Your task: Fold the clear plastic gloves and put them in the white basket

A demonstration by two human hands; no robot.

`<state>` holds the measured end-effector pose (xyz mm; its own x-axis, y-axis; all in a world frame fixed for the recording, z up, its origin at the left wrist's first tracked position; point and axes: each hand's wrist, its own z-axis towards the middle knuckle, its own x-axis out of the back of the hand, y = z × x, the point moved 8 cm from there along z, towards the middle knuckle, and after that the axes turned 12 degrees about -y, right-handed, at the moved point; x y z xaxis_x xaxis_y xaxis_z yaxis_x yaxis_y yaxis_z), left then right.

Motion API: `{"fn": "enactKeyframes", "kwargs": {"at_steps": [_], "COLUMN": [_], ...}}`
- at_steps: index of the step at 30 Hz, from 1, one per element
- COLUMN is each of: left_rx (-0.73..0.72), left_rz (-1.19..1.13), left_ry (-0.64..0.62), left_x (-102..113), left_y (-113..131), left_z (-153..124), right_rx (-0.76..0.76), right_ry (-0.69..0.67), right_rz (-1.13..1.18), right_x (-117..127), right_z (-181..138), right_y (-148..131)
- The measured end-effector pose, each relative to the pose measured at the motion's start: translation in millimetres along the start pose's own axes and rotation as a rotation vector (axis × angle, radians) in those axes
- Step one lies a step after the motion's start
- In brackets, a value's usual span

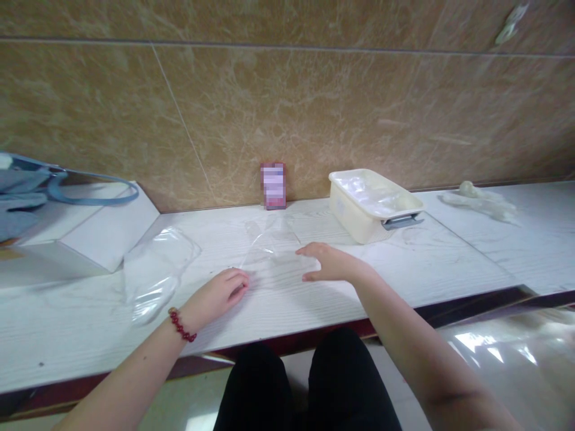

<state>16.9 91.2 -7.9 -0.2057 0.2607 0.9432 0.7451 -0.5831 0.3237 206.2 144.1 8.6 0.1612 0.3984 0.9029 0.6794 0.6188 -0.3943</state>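
While the person's left hand (pixel 224 291), a red bead bracelet (pixel 180 326) at its wrist, has its fingertips closed on the near left corner of a thin clear bag (pixel 273 242), the right hand (pixel 330 262) is spread, thumb and fingers apart, at the bag's right side; I cannot tell whether it touches. The bag lies on a white wood-grain table (pixel 278 302), before a small, blurred upright object (pixel 274 187) by the brown wall (pixel 287 102). Right of it sits a cream tub (pixel 347 212) holding clear plastic; left, more plastic film (pixel 155 272) lies near a white box (pixel 90 236).
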Motion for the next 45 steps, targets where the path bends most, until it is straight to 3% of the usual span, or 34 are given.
{"fn": "enactKeyframes", "kwargs": {"at_steps": [5, 10, 19, 25, 30, 34, 37, 40, 45], "left_rx": [0.063, 0.055, 0.0, 0.01, 0.042, 0.013, 0.07, 0.181, 0.409], "left_rz": [-0.032, -0.069, -0.092, -0.016, 0.005, -0.064, -0.154, -0.284, -0.606], "left_ry": [0.051, 0.065, 0.1, 0.149, 0.163, 0.097, 0.108, 0.198, 0.432], "left_x": [7, 11, -2, -14, -10, -8, 1, 18, 37], "left_y": [3, 20, 36, 24, 19, 19, 12, -3, -51], "left_z": [-6, -22, -40, -29, -25, -26, -23, -14, 16], "right_rx": [0.001, -0.061, 0.062, 0.096, 0.206, 0.279, 0.293, 0.21, -0.126], "right_ry": [0.132, 0.227, -0.007, 0.012, -0.015, -0.009, 0.007, 0.041, 0.191], "right_rz": [-0.058, -0.103, -0.177, -0.269, -0.331, -0.29, -0.182, -0.047, 0.093], "right_x": [-23, -25, -34, -31, -34, -34, -30, -21, 0], "right_z": [-24, -23, 0, -2, -8, -11, -7, 6, 37], "right_y": [-18, -15, -16, -18, -21, -22, -22, -14, 17]}}
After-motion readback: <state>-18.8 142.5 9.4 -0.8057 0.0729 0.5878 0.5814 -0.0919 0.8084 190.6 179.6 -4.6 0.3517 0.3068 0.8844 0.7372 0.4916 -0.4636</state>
